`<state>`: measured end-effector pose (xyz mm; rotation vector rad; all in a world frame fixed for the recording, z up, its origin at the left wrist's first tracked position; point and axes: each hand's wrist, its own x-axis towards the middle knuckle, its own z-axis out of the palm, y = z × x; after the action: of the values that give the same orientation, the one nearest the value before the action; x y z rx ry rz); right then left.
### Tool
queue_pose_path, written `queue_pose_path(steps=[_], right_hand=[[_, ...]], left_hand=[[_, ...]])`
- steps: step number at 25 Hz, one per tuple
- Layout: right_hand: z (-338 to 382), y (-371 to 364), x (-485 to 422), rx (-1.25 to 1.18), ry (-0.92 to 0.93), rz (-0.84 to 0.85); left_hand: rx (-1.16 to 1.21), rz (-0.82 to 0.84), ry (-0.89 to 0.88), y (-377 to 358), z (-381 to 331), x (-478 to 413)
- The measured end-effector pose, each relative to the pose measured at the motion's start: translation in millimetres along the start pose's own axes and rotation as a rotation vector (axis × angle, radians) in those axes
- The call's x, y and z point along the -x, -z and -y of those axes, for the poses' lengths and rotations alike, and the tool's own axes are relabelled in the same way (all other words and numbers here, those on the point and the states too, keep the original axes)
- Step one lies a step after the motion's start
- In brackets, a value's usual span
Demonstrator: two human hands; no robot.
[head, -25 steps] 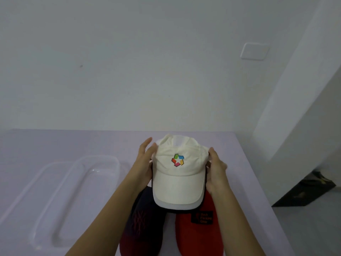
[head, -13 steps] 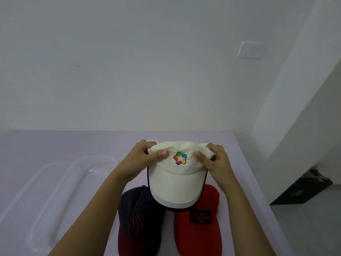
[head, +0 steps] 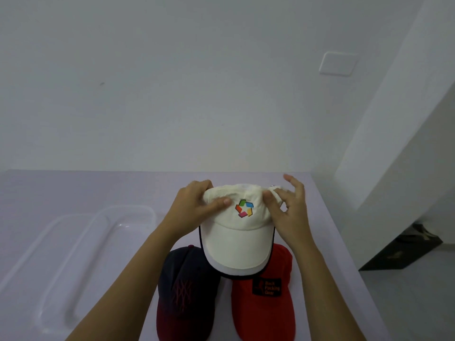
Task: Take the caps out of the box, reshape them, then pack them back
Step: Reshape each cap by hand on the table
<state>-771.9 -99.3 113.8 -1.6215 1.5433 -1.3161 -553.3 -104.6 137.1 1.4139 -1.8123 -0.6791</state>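
Observation:
A white cap (head: 237,238) with a multicoloured logo is held above the table, its brim pointing toward me. My left hand (head: 194,206) grips the crown's left side, thumb pressed on the front panel. My right hand (head: 289,210) pinches the crown's right side between thumb and forefinger, the other fingers spread upward. Below the white brim lie a dark navy cap (head: 183,294) with a red stitched logo and a red cap (head: 264,296) with a black patch, side by side on the table.
A clear plastic box (head: 138,212) and its clear lid (head: 27,252) lie on the lilac table (head: 73,188) at my left. The table's right edge drops to a grey floor, where a dark object (head: 403,252) rests by the white wall.
My hands moved from the cap's sides onto the top of its crown and pressed it flatter. Since half a second ago my right hand's outer fingers have lifted and spread.

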Motion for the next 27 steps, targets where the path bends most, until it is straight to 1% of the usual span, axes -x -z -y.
queue_pose_path(steps=[2,3,5,6,8,11,13,16,19,23,25,27], right_hand=[[-0.7,1.5,0.3,0.216,0.028,0.049],[0.6,2.9,0.6,0.194,0.048,0.101],[6.7,5.1,3.9,-0.051,0.066,0.216],[9.6,6.1,5.3,-0.130,0.052,0.264],[13.8,10.7,6.1,-0.143,0.118,0.322],[15.7,23.0,1.4,-0.097,0.231,0.378],[16.2,28.0,-2.7,-0.070,0.246,0.409],[18.7,31.4,-5.6,-0.046,0.215,0.465],[23.1,34.2,-8.6,0.022,0.232,0.464],[30.8,25.6,-7.7,0.119,0.330,0.437],[30.0,21.8,-5.9,0.042,0.317,0.456],[25.9,22.2,-6.4,-0.033,0.232,0.543]], left_hand=[[0.163,0.034,0.032,0.3,-4.1,1.8],[0.239,0.043,0.050,0.7,-5.5,2.0],[0.312,0.032,0.060,1.5,-7.3,1.2],[0.302,0.018,0.042,2.2,-8.5,1.1],[0.270,0.024,-0.012,5.5,-10.9,1.8],[0.164,0.151,-0.078,17.1,-15.0,1.9],[0.070,0.221,-0.078,22.3,-13.9,-2.2],[0.025,0.258,-0.111,25.6,-14.8,-8.4],[-0.008,0.203,-0.195,23.1,-20.7,-7.8],[0.005,-0.003,-0.223,11.4,-23.8,-0.2],[-0.020,-0.020,-0.252,7.6,-20.6,3.4],[-0.056,0.012,-0.295,8.6,-18.7,4.6]])
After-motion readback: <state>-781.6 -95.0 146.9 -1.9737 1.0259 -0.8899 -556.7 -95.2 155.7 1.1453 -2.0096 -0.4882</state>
